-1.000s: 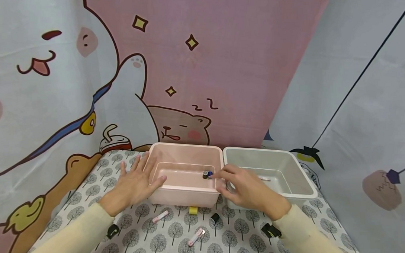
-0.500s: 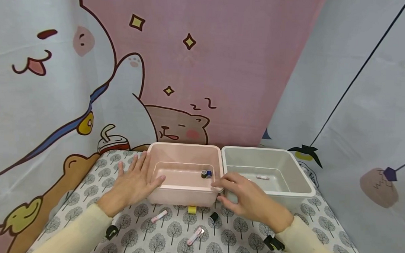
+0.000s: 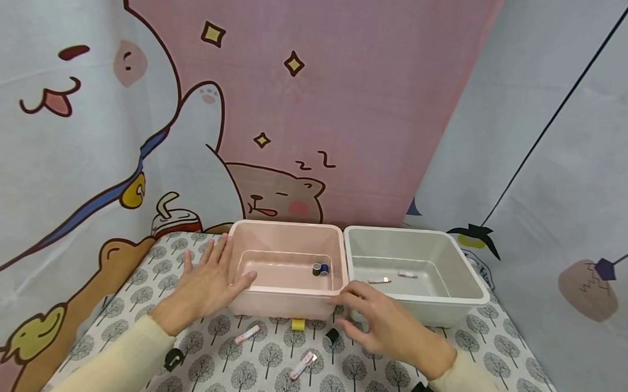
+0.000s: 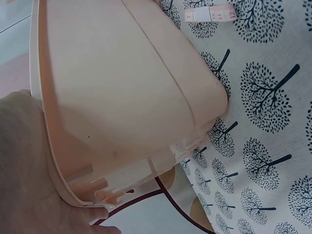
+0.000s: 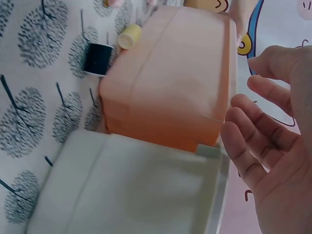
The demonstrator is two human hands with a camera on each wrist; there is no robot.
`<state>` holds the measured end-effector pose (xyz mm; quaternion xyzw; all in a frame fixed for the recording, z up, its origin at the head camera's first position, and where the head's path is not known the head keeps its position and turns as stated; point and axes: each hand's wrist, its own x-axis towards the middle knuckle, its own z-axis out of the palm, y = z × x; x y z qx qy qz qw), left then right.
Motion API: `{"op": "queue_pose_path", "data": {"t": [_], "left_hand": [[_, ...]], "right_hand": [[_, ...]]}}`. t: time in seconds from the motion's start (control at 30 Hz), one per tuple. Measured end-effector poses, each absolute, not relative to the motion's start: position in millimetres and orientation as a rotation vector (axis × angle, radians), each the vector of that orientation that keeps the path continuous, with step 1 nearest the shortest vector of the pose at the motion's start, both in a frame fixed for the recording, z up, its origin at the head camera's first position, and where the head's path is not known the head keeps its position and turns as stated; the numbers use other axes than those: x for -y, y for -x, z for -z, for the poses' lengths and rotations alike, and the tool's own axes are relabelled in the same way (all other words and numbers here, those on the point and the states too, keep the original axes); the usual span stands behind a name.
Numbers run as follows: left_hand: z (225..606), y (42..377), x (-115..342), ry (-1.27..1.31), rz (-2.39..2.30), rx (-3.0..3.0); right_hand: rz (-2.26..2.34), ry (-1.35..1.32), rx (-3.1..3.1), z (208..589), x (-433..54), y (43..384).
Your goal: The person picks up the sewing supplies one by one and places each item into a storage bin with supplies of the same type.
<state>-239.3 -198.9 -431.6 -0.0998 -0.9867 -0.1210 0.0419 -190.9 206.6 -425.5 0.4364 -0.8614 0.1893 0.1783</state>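
Note:
My left hand [image 3: 203, 287] rests with spread, straight fingers on the left rim of the pink bin [image 3: 284, 304]; its palm lies along that rim in the left wrist view. Empty, my right hand [image 3: 387, 325] hovers by the bin's front right corner, fingers loosely bent. A dark green thread spool [image 3: 316, 269] and a blue thread spool [image 3: 324, 269] stand together inside the pink bin. Two folded measuring tapes, a nearer tape [image 3: 380, 280] and a farther tape [image 3: 407, 275], lie in the pale grey bin [image 3: 445, 311].
On the tree-print cloth before the bins lie a yellow spool [image 3: 298, 324], a black spool [image 3: 332, 336] and two more folded measuring tapes, one at left [image 3: 247, 335] and one nearer [image 3: 303, 366]. A cartoon-print curtain [image 3: 369, 105] hangs behind.
My right hand has drawn back toward me from over the pink bin's right side, uncovering the tapes in the grey bin. My left hand stays on the rim.

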Motion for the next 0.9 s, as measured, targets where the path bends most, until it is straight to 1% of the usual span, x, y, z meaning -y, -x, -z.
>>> {"op": "queue_pose_path", "data": {"t": [0.57, 0.9], "left_hand": [[430, 242, 200, 0.295, 0.371, 3.029], [431, 241, 200, 0.291, 0.36, 3.031]], "right_hand": [[-0.579, -1.245, 2.652, 463, -201, 189], [-0.472, -1.251, 2.716, 492, -203, 195]]}}
